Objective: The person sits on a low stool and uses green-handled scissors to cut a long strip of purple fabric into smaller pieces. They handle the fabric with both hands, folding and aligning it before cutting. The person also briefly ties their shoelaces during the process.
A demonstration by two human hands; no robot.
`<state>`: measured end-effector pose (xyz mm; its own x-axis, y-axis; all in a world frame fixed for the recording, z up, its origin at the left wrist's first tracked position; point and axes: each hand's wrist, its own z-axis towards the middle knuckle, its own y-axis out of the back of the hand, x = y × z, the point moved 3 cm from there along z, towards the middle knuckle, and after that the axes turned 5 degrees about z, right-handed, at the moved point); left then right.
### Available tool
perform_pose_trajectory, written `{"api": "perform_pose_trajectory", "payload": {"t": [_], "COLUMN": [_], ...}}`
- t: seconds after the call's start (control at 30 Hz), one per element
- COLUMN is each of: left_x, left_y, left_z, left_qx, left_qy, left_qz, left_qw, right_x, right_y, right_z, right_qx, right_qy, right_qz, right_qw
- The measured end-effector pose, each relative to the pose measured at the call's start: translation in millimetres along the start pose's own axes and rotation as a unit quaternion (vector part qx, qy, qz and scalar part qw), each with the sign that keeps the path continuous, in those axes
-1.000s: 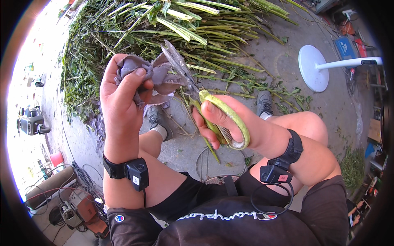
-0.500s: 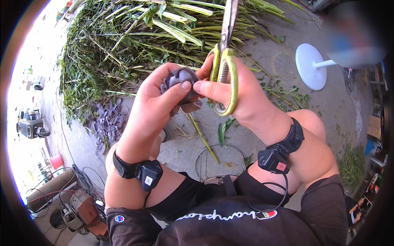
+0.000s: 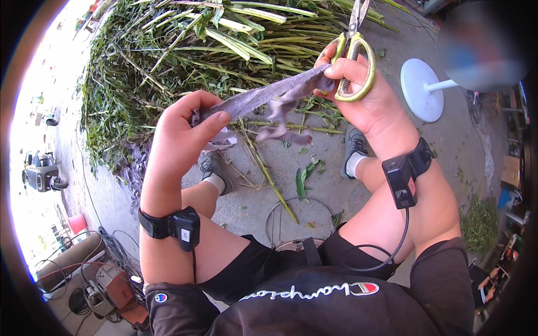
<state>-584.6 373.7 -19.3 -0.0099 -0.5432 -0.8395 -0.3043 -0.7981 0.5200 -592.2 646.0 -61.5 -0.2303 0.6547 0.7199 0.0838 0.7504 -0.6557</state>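
Head view: we are stretching a grey cloth strip [image 3: 263,96] between both hands.
Left hand [image 3: 185,131]: pinching the strip's near end.
Right hand [image 3: 358,84]: gripping green-handled scissors [image 3: 353,53] and the far end.
Progress: we are judging no cut begun; blades pointing away.
Ground: green stalks [image 3: 185,50] piling ahead.

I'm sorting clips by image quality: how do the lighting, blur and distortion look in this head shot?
Head view: hard daylight, the left edge blown out to white; a smeared blurred patch sits at upper right above the white round base. Fisheye bends the scene toward a black rim. The left hand, right hand, purple strip and yellow-handled scissors are sharp.
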Motion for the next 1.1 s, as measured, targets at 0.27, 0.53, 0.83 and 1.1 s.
{"api": "perform_pose_trajectory", "payload": {"t": [0.27,0.53,0.83,1.1], "left_x": [11,60,104,154], "left_y": [44,120,174,205], "left_z": [-1,-3,-34,-59], "left_qx": [-0.143,-0.302,-0.508,-0.542], "left_qy": [-0.003,-0.061,0.035,0.041], "left_qz": [-0.068,-0.363,-0.308,-0.178], "left_qw": [0.987,0.879,0.804,0.82], "right_x": [21,22,26,46], "right_y": [-5,-7,4,23], "right_z": [-2,-15,-20,-14], "right_qx": [0.145,0.257,0.21,0.192], "right_qy": [0.022,-0.204,-0.241,-0.169], "right_qz": [-0.241,-0.256,-0.317,-0.337], "right_qw": [0.959,0.909,0.893,0.906]}}
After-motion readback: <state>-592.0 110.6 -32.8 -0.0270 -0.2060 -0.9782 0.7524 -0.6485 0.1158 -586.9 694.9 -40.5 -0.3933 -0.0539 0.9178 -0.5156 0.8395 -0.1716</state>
